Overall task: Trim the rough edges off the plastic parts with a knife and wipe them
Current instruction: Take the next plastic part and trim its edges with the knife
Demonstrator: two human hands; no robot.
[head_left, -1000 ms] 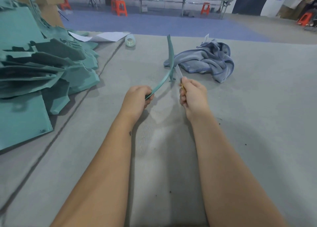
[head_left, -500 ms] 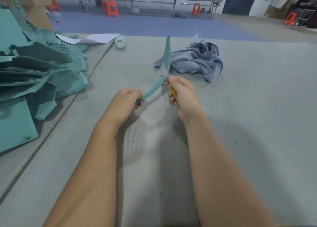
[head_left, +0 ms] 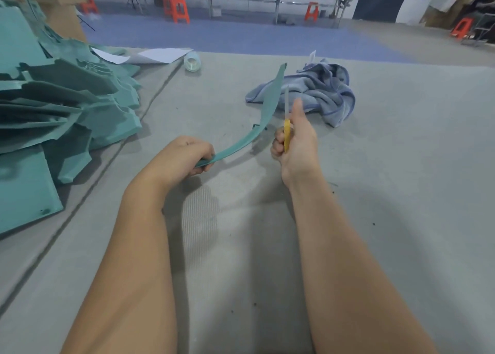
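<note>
While the left hand (head_left: 184, 154) has its fingers curled tight round the near end of a curved teal plastic strip (head_left: 263, 118), the rest of that part arcs up and away over the table, ending in a tip that sits in front of the cloth from this angle. It's held in the air, not lying flat; its shadow falls on the surface below.

Right hand (head_left: 294, 142) is wrapped around a utility knife (head_left: 287, 128) with a yellow handle, thumb pointing up alongside the blade. The blade sticks straight up just to the right of the strip, pretty much next to its edge. Whether steel is actually touching plastic I honestly can't tell, it's a bit blurry there.

Behind both sits a crumpled blue-grey cloth (head_left: 318, 93) with a small white tag poking out the top, lying on the grey felt-covered table (head_left: 401, 193). Over on the left there's a big messy stack of teal plastic parts (head_left: 61, 107), all jagged edges, piled on each other. Beyond the stack are some white paper sheets (head_left: 160, 55) and a roll of clear tape (head_left: 192, 62) just beside them.

Few dark specks scattered on the felt near the arms. Further back you've got blue floor, long benches and several orange stools (head_left: 176, 8).
</note>
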